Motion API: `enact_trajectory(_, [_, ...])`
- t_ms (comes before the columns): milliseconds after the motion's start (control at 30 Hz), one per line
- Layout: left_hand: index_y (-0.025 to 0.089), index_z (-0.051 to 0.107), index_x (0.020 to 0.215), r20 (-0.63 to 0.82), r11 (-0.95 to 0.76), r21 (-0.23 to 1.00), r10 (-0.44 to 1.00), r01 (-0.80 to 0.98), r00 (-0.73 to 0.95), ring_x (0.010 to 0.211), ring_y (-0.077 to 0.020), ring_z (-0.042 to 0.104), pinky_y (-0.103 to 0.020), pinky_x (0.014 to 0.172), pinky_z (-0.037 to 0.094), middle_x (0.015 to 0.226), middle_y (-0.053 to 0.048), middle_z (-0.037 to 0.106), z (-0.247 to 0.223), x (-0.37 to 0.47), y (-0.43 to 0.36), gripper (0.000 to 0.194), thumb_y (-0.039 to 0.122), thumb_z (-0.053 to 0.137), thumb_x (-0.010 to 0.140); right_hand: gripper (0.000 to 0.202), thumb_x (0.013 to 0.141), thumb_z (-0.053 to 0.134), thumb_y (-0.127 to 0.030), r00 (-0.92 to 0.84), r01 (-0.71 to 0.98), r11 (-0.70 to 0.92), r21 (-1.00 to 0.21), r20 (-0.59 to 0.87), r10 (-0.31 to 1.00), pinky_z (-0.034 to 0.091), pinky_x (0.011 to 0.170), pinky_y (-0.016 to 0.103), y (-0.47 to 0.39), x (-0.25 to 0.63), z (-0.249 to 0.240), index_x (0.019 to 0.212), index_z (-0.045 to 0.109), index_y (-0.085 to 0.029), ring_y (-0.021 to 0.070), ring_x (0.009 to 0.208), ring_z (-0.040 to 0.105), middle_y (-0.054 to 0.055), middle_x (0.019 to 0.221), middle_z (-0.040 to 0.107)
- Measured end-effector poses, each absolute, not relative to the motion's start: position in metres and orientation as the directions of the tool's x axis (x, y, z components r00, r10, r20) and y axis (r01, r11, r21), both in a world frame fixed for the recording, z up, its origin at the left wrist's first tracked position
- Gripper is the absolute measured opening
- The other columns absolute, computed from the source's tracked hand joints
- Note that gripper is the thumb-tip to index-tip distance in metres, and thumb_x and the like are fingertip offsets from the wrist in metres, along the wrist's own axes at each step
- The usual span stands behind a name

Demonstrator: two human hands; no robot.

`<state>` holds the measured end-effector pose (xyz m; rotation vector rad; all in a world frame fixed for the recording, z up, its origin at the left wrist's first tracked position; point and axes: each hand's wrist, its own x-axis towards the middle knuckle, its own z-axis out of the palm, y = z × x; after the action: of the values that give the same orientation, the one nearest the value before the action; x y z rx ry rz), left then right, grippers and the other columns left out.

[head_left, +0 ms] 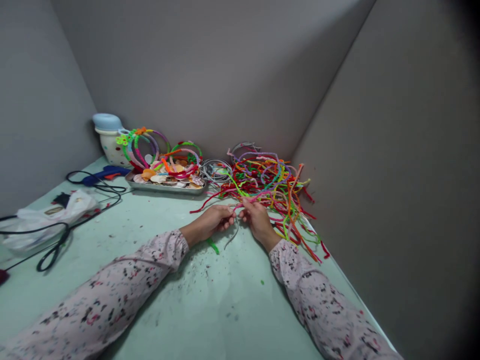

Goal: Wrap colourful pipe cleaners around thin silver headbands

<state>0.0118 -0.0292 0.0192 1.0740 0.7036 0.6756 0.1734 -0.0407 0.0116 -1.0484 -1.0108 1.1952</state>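
My left hand and my right hand are close together over the table, in front of a tangled pile of colourful fuzzy stems. Both hands are closed in a pinch on a pink fuzzy stem, whose ends are partly hidden by the fingers. A thin grey wire hangs down from between the hands to the tabletop. Near my left wrist lies a short green fuzzy piece.
A metal tray holds fuzzy-covered hoops and flat pieces. Beside it are coiled grey wires and a white jar with a blue lid. Black cable and a plastic bag lie left. Walls stand behind and right.
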Motion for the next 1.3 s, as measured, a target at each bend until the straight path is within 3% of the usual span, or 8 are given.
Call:
enact_trajectory(133, [0.011, 0.061, 0.074, -0.155, 0.317, 0.935, 0.773, -0.162, 0.615, 0.043, -0.0035, 0.045, -0.015, 0.042, 0.033, 0.06, 0.0, 0.055, 0.0192, 0.0115, -0.029, 0.015, 0.026, 0.059, 0.077, 0.033, 0.07, 0.069, -0.046, 0.026, -0.145, 0.05, -0.988, 0.047, 0.999, 0.035, 0.04, 0.018, -0.0422, 0.17, 0.0107, 0.074, 0.064, -0.014, 0.0079, 0.046, 0.052, 0.001, 0.059, 0.062])
enact_trajectory(467, [0.014, 0.055, 0.076, -0.116, 0.271, 0.938, 0.83, -0.214, 0.545, 0.045, -0.004, 0.047, -0.016, 0.043, 0.034, 0.064, 0.001, 0.056, 0.0199, 0.0132, -0.0293, 0.019, 0.031, 0.064, 0.075, 0.035, 0.071, 0.067, -0.048, 0.183, -0.056, 0.099, -0.993, 0.087, 0.979, 0.035, 0.039, 0.018, -0.0405, 0.1683, 0.01, 0.068, 0.061, -0.014, 0.0067, 0.043, 0.049, 0.0, 0.061, 0.063])
enact_trajectory(733, [0.015, 0.055, 0.079, -0.078, 0.154, 0.98, 0.88, -0.125, 0.468, 0.044, -0.0055, 0.046, -0.018, 0.041, 0.031, 0.057, 0.005, 0.051, 0.0185, 0.0146, -0.0315, 0.025, 0.029, 0.072, 0.066, 0.035, 0.072, 0.065, -0.049, 0.196, 0.015, 0.095, -0.995, 0.096, 0.976, 0.034, 0.038, 0.019, -0.0418, 0.1662, 0.0122, 0.066, 0.06, -0.015, 0.0075, 0.04, 0.046, -0.002, 0.049, 0.057])
enact_trajectory(1300, [0.015, 0.053, 0.067, -0.118, 0.152, 0.988, 0.894, -0.043, 0.431, 0.04, -0.0065, 0.046, -0.018, 0.039, 0.031, 0.052, 0.003, 0.052, 0.0253, 0.0169, -0.0351, 0.018, 0.029, 0.064, 0.074, 0.035, 0.076, 0.061, -0.05, 0.172, 0.05, 0.144, -0.988, 0.15, 0.974, 0.031, 0.039, 0.019, -0.0422, 0.1673, 0.0105, 0.07, 0.062, -0.015, 0.0076, 0.039, 0.044, -0.003, 0.047, 0.054])
